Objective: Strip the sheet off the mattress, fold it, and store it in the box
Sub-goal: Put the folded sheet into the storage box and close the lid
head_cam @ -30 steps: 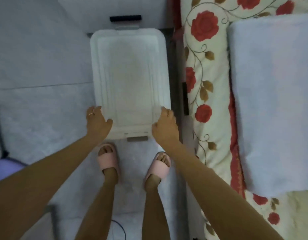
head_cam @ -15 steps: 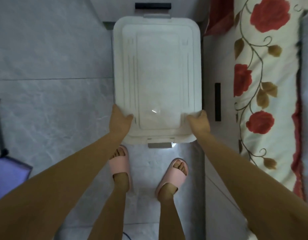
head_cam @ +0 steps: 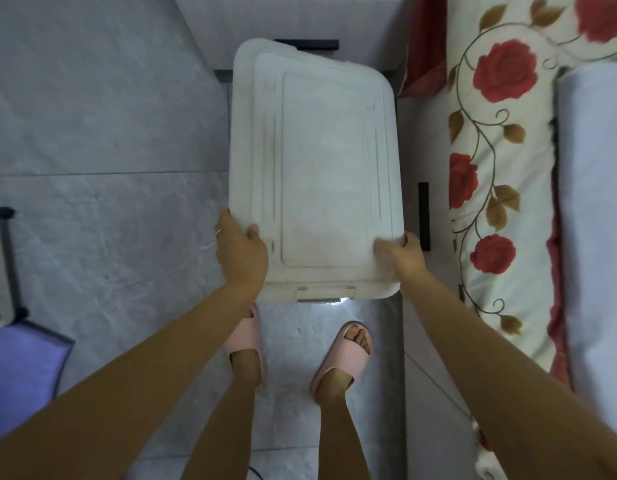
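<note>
- The white box lid [head_cam: 317, 168] fills the centre of the frame, over the grey tiled floor [head_cam: 109, 133]. It sits slightly skewed, its far end swung toward the upper left.
- The box beneath the lid is almost wholly hidden, and I cannot tell whether the lid is seated or lifted. A clear latch [head_cam: 326, 293] shows at the near edge.
- The left grip [head_cam: 243, 252] holds the lid's near left edge, with the thumb on top and the fingers curled round the side. A thin ring [head_cam: 218, 232] shows on one finger.
- The right grip [head_cam: 405, 256] holds the near right corner, with the thumb laid on top and the fingers wrapped under the rim. The thumb is blurred.
- The folded pale sheet [head_cam: 594, 220] lies along the right edge of the frame on the rose-patterned bed cover [head_cam: 501, 161], well apart from the lid.
- Two pink slippers [head_cam: 348, 355] stand on the floor just below the lid's near edge.
- A white cabinet [head_cam: 300, 19] with a dark handle [head_cam: 305, 45] stands at the top centre, just beyond the lid.
- A purple mat [head_cam: 19, 368] lies at the lower left.
</note>
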`<action>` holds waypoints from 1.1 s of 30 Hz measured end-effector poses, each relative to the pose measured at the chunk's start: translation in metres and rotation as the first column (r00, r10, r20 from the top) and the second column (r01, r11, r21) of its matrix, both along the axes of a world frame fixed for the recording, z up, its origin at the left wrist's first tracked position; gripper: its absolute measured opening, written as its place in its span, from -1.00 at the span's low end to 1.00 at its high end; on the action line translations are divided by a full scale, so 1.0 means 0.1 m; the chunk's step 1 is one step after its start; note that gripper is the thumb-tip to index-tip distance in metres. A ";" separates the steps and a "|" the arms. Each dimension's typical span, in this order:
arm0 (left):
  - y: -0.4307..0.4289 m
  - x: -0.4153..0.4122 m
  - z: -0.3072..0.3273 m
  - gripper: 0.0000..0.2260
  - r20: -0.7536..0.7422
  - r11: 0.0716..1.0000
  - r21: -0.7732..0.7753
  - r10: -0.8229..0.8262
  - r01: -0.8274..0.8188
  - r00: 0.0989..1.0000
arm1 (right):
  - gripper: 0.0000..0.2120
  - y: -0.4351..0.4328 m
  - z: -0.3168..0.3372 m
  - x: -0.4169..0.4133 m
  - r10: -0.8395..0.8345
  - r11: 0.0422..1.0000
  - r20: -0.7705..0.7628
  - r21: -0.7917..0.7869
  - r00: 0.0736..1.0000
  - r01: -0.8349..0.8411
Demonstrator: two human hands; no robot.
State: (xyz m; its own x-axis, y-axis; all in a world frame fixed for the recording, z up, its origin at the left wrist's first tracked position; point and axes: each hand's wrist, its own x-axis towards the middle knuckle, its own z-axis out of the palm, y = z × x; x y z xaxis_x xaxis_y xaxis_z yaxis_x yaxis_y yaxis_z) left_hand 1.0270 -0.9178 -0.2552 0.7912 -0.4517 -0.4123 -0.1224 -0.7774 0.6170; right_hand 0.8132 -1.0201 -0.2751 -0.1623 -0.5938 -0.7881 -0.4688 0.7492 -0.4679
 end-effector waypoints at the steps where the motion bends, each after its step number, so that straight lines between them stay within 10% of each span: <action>1: 0.00 0.01 0.13 -0.61 0.031 1.000 0.030 0.006 -0.007 1.000 | -0.34 0.02 0.11 0.00 -0.013 1.000 0.011 -0.003 1.000 0.013; 11: 0.19 -0.12 1.64 -0.68 0.188 0.995 -0.038 -0.089 0.097 0.978 | -0.48 0.20 1.57 -0.26 0.077 0.994 0.101 -0.079 0.992 -0.069; 18: -0.21 -0.54 2.91 -0.62 0.041 0.946 -0.197 -0.253 0.256 0.967 | -0.64 0.23 3.17 -0.97 -0.197 0.948 0.311 -0.182 0.930 0.262; 24: -0.82 -1.36 3.62 -0.61 -0.086 0.600 -0.229 -0.797 0.766 0.598 | -0.63 0.40 4.65 -2.25 -0.283 0.816 0.558 -0.288 0.781 0.501; 29: -1.01 -2.10 3.85 -0.66 -0.094 0.414 -0.309 -0.909 0.856 0.406 | -0.82 0.74 5.06 -2.78 -0.284 0.697 0.102 -0.661 0.953 0.279; 33: -1.08 -2.75 3.88 -0.71 -0.071 0.181 -0.326 -0.983 0.928 0.167 | -0.82 0.95 4.85 -3.04 -0.341 0.712 -0.343 -0.702 0.875 0.002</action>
State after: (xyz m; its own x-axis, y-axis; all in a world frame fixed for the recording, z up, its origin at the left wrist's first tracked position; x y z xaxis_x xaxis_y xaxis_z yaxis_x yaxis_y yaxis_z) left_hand 0.7519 -1.0258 0.1331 -0.4243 -0.8551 -0.2979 -0.5364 -0.0278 0.8435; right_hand 0.5094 -0.9256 0.2097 -0.5247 -0.8511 -0.0185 -0.6352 0.4059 -0.6571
